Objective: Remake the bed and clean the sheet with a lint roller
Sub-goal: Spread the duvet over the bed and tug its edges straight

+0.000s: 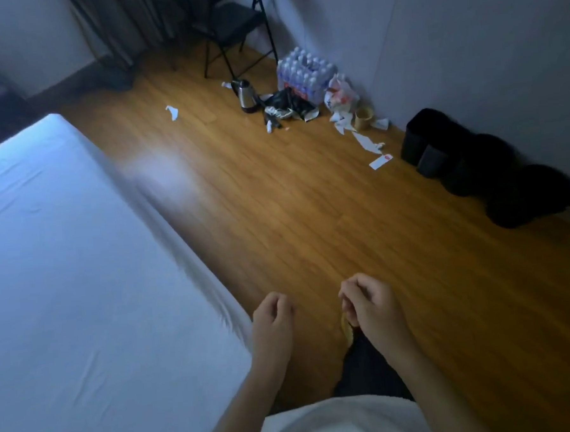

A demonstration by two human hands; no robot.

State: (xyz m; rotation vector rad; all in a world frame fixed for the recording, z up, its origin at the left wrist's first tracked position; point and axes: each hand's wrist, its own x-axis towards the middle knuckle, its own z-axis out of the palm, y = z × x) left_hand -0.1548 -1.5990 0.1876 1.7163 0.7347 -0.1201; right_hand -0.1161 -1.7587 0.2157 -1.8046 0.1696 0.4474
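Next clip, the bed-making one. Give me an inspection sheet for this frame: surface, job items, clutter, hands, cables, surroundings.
Surface: white sheet lies flat on the bed with light creases; wooden floor beside it.
Job's things: sheet only; no lint roller seen.
Clutter: kettle, pack of water bottles, plastic bag and paper scraps on the floor near the wall; black bins further along the wall.
Grippers: left hand and right hand loosely curled over the floor, holding nothing.
Cables: nothing seen.
Surroundings: folding chair and curtain at the far wall; dim light, blurred image.
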